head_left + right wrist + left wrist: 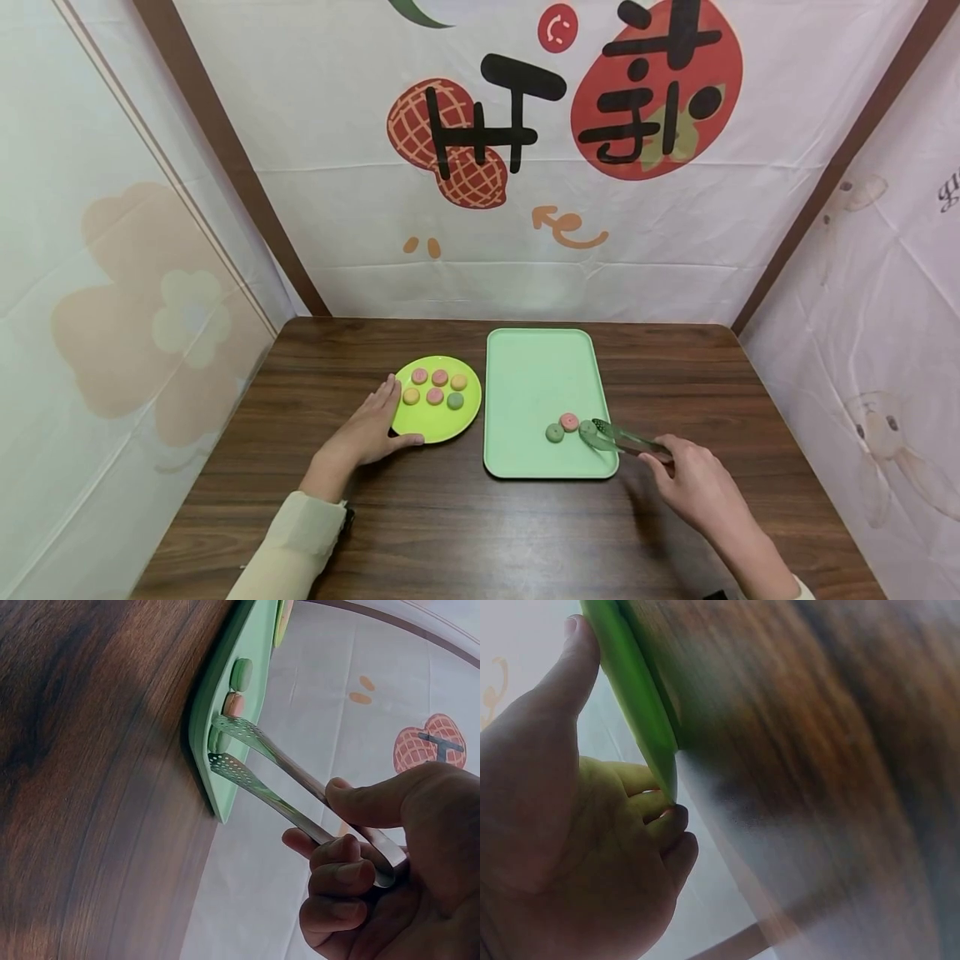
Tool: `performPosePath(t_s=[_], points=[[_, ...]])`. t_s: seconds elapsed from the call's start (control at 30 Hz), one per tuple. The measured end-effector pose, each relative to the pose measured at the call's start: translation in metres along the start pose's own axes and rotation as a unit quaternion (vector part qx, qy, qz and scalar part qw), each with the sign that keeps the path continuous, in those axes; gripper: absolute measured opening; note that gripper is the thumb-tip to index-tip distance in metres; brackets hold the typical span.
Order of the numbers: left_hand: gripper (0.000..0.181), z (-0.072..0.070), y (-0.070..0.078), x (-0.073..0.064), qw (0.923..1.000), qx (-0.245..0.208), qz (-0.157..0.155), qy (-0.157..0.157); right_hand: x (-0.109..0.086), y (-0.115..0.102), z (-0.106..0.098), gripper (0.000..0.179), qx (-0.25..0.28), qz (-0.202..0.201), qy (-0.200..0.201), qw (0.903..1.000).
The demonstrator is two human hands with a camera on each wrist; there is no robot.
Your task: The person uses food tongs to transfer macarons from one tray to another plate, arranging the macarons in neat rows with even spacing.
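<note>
Right hand grips tongs over tray edge; slim gap to plate.

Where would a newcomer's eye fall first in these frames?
Probably on the big red printed shape with black characters, high on the white backdrop. Next comes the bright yellow-green plate of six macarons, its rim touched by the left hand. Then the pale green tray to its right, where metal tongs in the right hand straddle a green macaron.
</note>
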State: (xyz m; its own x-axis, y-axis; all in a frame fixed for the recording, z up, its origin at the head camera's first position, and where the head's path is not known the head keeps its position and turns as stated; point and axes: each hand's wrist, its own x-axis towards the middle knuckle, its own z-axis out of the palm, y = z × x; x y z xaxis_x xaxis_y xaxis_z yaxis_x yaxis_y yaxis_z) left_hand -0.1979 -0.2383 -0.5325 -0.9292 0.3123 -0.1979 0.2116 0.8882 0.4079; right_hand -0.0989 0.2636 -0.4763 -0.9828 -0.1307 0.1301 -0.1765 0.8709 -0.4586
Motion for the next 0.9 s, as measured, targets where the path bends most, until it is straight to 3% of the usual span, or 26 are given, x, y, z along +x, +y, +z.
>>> performPosePath(t_s=[0.9], points=[[0.118, 0.0, -0.0005, 0.0006, 1.0, -0.005, 0.002, 0.0, -0.0026, 0.001, -0.0038, 0.023, 0.007, 0.011, -0.009, 0.9999]])
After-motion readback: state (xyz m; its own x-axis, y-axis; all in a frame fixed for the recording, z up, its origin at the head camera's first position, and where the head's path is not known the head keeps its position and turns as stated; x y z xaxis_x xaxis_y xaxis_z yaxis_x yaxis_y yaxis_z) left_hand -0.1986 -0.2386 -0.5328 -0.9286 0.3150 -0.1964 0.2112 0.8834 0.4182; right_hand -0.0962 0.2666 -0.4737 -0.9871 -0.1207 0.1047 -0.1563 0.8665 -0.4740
